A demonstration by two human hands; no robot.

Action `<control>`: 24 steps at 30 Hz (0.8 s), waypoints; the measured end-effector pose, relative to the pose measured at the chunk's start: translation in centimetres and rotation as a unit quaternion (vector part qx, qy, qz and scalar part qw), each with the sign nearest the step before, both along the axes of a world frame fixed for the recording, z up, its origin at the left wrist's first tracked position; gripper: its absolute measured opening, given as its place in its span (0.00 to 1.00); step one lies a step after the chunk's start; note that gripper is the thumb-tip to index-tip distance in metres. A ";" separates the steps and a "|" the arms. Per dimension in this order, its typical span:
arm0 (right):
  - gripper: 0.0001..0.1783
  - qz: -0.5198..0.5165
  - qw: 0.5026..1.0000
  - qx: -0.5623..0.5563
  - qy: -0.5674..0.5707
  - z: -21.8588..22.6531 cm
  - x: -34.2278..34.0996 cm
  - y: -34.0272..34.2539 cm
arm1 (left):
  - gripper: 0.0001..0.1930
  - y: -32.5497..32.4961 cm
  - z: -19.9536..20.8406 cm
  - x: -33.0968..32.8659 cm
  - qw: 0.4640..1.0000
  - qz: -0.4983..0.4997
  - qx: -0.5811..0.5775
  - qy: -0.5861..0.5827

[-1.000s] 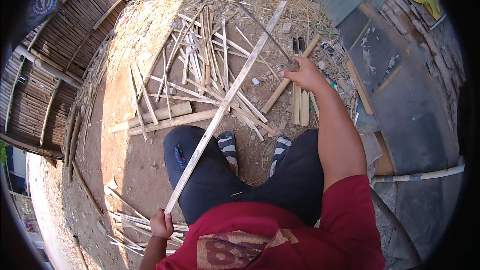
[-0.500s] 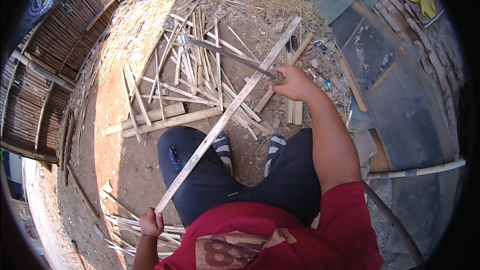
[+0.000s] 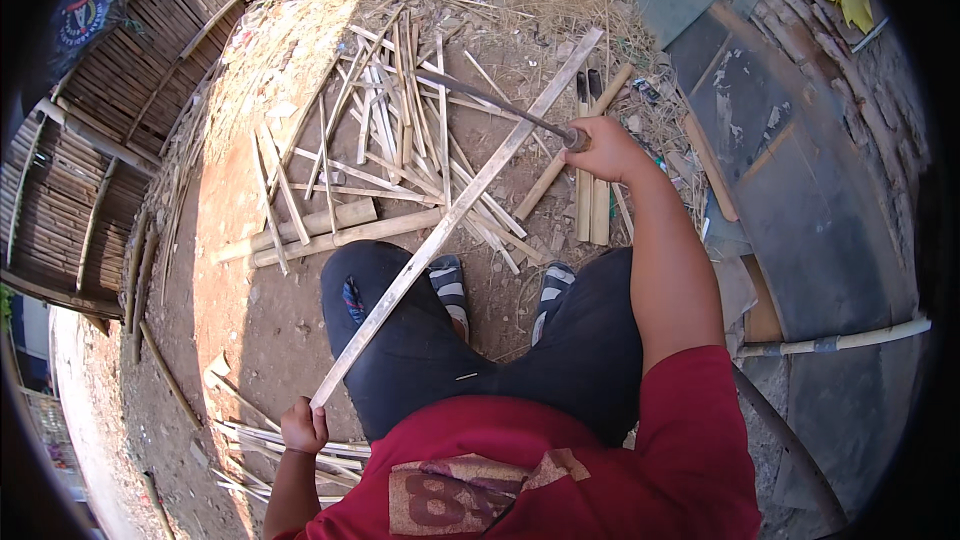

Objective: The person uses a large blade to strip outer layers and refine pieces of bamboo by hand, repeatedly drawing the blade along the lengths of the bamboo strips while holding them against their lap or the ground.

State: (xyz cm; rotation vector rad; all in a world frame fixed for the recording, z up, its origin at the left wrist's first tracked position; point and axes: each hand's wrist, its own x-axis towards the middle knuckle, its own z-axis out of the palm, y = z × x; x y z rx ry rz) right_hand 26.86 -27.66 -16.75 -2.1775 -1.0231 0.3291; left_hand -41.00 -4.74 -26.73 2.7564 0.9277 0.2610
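Note:
A long, pale bamboo strip [image 3: 428, 246] runs slantwise across my legs, from the lower left to the far upper right. My left hand [image 3: 303, 427] is closed around its near end. In my right hand [image 3: 608, 149] is the handle of a long, thin-bladed knife [image 3: 470, 90]. Its dark blade points left and crosses the strip near the strip's far end; I cannot tell whether blade and strip touch. Beyond my feet lies a loose pile of split bamboo strips [image 3: 405, 130].
Two thicker bamboo poles [image 3: 345, 238] lie before my left knee. Split bamboo halves [image 3: 592, 202] and a short pole [image 3: 550, 184] lie beneath my right hand. More strips [image 3: 290, 448] are beside my left forearm. Dark sheets [image 3: 800, 230] cover the right side; a slatted bamboo structure [image 3: 95, 160] stands left.
My right hand has moved a little to the right and away from me, drawing the knife with it. My left hand still grips the strip's near end. The view has shifted slightly.

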 end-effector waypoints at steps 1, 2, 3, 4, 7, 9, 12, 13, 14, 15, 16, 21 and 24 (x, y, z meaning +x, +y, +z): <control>0.18 -0.048 0.998 -0.003 0.034 -1.2 1.8 -1.0 | 0.16 0.5 0.0 0.8 1.000 0.000 0.007 0.005; 0.17 -0.107 0.987 -0.011 0.123 -0.8 1.9 -1.5 | 0.17 0.5 0.2 0.9 1.000 0.004 0.015 -0.008; 0.16 -0.106 0.989 0.014 0.106 -0.6 2.1 -1.4 | 0.17 0.7 0.6 0.9 1.000 0.002 0.017 -0.007; 0.16 -0.107 0.989 0.037 0.090 -0.9 2.4 -1.4 | 0.17 0.8 1.0 0.9 1.000 -0.002 0.018 -0.004; 0.17 -0.045 0.996 0.081 0.019 2.0 -0.5 0.1 | 0.16 0.8 0.0 0.1 1.000 -0.002 -0.005 -0.005; 0.17 0.031 0.992 0.076 -0.093 3.6 -3.7 1.3 | 0.16 0.3 -0.3 -0.5 1.000 0.005 -0.020 0.002; 0.23 0.065 0.994 -0.062 -0.070 4.7 -3.1 1.8 | 0.16 0.8 -1.3 -0.7 1.000 0.022 -0.006 0.003; 0.27 0.051 0.995 -0.083 -0.034 4.2 -2.0 1.2 | 0.16 0.9 -1.4 -0.9 1.000 0.026 -0.006 0.008; 0.31 -0.057 0.997 -0.033 0.032 1.6 1.1 -0.2 | 0.17 1.2 -1.3 0.0 1.000 0.014 -0.007 -0.005; 0.32 -0.098 0.995 -0.003 0.028 -0.4 3.0 -1.3 | 0.17 1.4 -0.9 0.5 1.000 0.004 0.005 0.000; 0.33 -0.132 0.990 0.028 0.026 -0.7 3.2 -1.4 | 0.17 1.2 -0.3 0.5 1.000 0.001 0.017 0.008; 0.28 -0.032 0.998 0.004 -0.050 4.8 -3.3 1.9 | 0.17 -0.3 0.0 -0.5 1.000 0.024 -0.001 -0.003; 0.23 -0.007 0.999 0.005 -0.051 4.1 -2.9 1.8 | 0.16 -0.2 -0.5 -0.3 0.999 0.032 0.000 -0.017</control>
